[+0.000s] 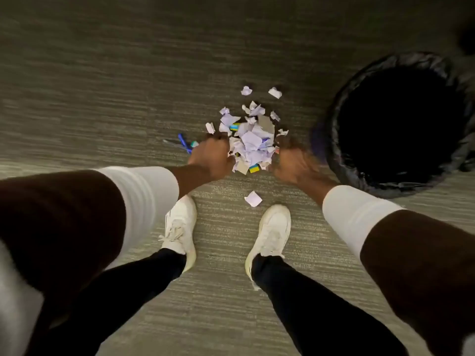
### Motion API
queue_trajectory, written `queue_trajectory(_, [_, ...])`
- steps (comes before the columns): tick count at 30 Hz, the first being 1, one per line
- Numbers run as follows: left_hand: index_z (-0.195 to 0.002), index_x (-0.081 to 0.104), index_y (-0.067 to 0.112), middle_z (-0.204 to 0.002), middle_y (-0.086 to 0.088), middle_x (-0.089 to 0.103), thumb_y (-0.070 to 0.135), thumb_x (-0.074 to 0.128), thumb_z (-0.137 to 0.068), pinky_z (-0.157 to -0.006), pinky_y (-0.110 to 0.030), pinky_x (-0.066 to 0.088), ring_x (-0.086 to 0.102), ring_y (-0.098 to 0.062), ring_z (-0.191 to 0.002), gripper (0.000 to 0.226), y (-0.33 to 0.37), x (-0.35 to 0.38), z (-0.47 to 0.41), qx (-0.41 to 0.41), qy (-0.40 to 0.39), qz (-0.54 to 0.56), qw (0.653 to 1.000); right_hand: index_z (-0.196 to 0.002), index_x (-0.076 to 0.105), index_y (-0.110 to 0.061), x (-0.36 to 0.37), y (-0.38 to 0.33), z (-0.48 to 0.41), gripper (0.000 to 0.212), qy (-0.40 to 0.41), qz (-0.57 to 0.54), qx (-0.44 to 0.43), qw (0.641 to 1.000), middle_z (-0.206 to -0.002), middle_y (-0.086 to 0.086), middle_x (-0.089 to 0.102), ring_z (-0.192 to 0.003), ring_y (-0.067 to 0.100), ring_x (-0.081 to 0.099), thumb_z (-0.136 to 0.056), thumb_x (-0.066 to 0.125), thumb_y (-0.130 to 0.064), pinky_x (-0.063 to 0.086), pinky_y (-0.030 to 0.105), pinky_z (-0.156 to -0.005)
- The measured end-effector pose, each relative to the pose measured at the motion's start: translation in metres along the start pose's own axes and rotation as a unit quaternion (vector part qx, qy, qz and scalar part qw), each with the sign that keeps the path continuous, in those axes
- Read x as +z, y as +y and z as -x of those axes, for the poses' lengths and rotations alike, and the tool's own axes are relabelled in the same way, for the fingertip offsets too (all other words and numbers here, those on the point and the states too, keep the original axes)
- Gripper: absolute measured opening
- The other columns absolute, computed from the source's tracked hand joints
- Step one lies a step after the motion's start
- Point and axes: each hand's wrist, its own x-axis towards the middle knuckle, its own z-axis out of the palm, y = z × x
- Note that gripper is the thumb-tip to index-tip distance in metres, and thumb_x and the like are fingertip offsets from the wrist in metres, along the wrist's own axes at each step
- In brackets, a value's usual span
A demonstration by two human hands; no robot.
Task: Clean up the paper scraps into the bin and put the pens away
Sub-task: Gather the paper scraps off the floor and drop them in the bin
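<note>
A heap of white and pale purple paper scraps (250, 140) lies on the carpet, with a few coloured bits mixed in. My left hand (210, 156) presses against the heap's left side and my right hand (293, 163) against its right side, both cupped around it and blurred. Loose scraps lie beyond the heap (275, 93) and one single scrap (253, 198) sits near my feet. Blue pens (183, 143) lie on the floor just left of my left hand. The round bin (334, 129) with a black liner stands open at the right.
My two white shoes (272, 229) stand just behind the heap on grey striped carpet (102, 98). A dark blurred object (466, 39) sits at the top right corner beyond the bin.
</note>
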Motion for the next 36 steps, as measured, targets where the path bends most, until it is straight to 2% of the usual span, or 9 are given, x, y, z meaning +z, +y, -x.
queue_trajectory(6, [-0.150,0.036,0.005,-0.157,-0.026,0.035,0.051,0.083,-0.080,-0.104,-0.052,0.051,0.047,-0.045,-0.139,0.096,-0.014,0.077,-0.061,0.000,-0.099,-0.027,0.995,-0.162,-0.001,-0.042,0.049,0.011,-0.061,0.124,-0.015,-0.033,0.013,0.999,-0.170,0.018,0.003,-0.152,0.047,0.024,-0.076,0.087,-0.047,0.047,0.058,-0.108])
queue_trajectory(11, [-0.167,-0.002,0.024,-0.172,-0.024,-0.007,0.049,0.093,-0.070,-0.126,-0.056,0.028,0.003,-0.045,-0.161,0.138,-0.025,0.126,-0.091,-0.003,-0.103,0.028,0.994,-0.162,0.003,-0.048,0.081,0.014,-0.102,0.114,0.025,-0.035,-0.065,0.997,-0.172,0.016,-0.013,-0.157,0.047,0.013,-0.080,0.081,-0.034,0.047,0.057,-0.110])
queue_trajectory(15, [-0.167,0.005,0.034,-0.172,-0.023,-0.004,0.046,0.093,-0.072,-0.129,-0.054,0.016,-0.005,-0.044,-0.161,0.129,-0.019,0.150,-0.102,0.003,-0.054,0.062,0.997,-0.163,0.006,-0.046,0.101,0.014,-0.119,0.118,0.043,-0.003,-0.085,0.995,-0.171,0.018,-0.014,-0.157,0.050,0.006,-0.075,0.085,-0.036,0.041,0.059,-0.115])
queue_trajectory(19, [-0.165,0.019,0.029,-0.172,-0.023,-0.002,0.028,0.088,-0.080,-0.128,-0.051,0.023,0.001,-0.047,-0.160,0.110,-0.008,0.168,-0.106,-0.029,-0.026,0.089,0.995,-0.161,0.018,-0.046,0.118,0.014,-0.125,0.099,0.002,0.002,-0.066,0.998,-0.172,0.018,-0.009,-0.156,0.052,0.002,-0.084,0.080,-0.029,0.037,0.061,-0.115])
queue_trajectory(22, [-0.154,0.041,0.018,-0.164,-0.022,0.024,0.006,0.077,-0.083,-0.118,-0.048,0.039,0.029,-0.045,-0.151,0.080,-0.006,0.174,-0.106,-0.040,0.009,0.104,0.994,-0.147,0.044,-0.032,0.121,0.013,-0.125,0.070,0.045,0.008,-0.065,0.997,-0.160,0.019,0.024,-0.150,0.048,0.025,-0.085,0.073,-0.019,0.048,0.056,-0.108])
queue_trajectory(25, [-0.145,0.052,0.014,-0.144,-0.019,0.046,0.005,0.075,-0.085,-0.107,-0.047,0.044,0.047,-0.043,-0.135,0.066,-0.006,0.167,-0.099,-0.039,0.024,0.121,0.992,-0.133,0.059,-0.023,0.117,0.015,-0.118,0.049,0.090,-0.041,-0.057,0.993,-0.147,0.017,0.041,-0.135,0.041,0.046,-0.086,0.069,-0.012,0.048,0.046,-0.106])
queue_trajectory(31, [-0.117,0.074,0.005,-0.123,-0.026,0.064,-0.007,0.065,-0.077,-0.096,-0.044,0.048,0.057,-0.046,-0.119,0.043,0.001,0.128,-0.071,-0.036,0.073,0.146,0.986,-0.118,0.071,-0.018,0.092,0.009,-0.085,0.046,0.138,-0.088,-0.022,0.986,-0.142,0.020,0.052,-0.119,0.045,0.061,-0.079,0.070,0.005,0.058,0.046,-0.095])
queue_trajectory(33, [-0.110,0.075,0.002,-0.118,-0.027,0.067,-0.003,0.065,-0.079,-0.095,-0.041,0.046,0.060,-0.045,-0.115,0.032,0.005,0.110,-0.060,-0.036,0.085,0.137,0.986,-0.117,0.074,-0.021,0.081,0.006,-0.069,0.044,0.160,-0.119,0.004,0.980,-0.137,0.019,0.056,-0.112,0.043,0.066,-0.079,0.073,0.002,0.060,0.044,-0.090])
queue_trajectory(36, [-0.119,0.071,0.003,-0.126,-0.023,0.065,0.005,0.068,-0.086,-0.099,-0.041,0.044,0.058,-0.041,-0.120,0.034,0.015,0.082,-0.043,-0.050,0.081,0.124,0.988,-0.123,0.072,-0.028,0.061,0.001,-0.045,0.038,0.171,-0.153,0.043,0.972,-0.134,0.015,0.057,-0.105,0.036,0.069,-0.087,0.075,-0.020,0.058,0.038,-0.089])
